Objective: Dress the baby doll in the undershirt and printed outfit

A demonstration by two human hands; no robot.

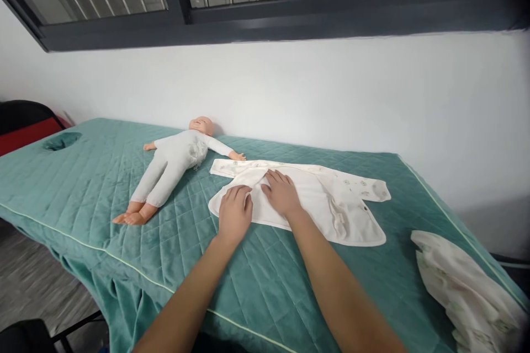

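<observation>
Pressing flat, your left hand (234, 212) and right hand (282, 193) lay side by side, palms down and fingers spread, gripping nothing, on the near-left end of the white baby garment (314, 198). It lay spread on the green quilted table cover (83, 187), long axis running left to right, sleeve ends toward the wall. Baby doll (174, 162) lay face-up just left of it, head toward the wall. Crumpled white cloth (467, 287) at right was partly cut off.

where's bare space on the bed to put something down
Bare quilted cover lies left of the doll, up to the face hole, and along the near edge below both hands. It is crowded mid-bed, where the left hand and right hand press the white garment.
</observation>
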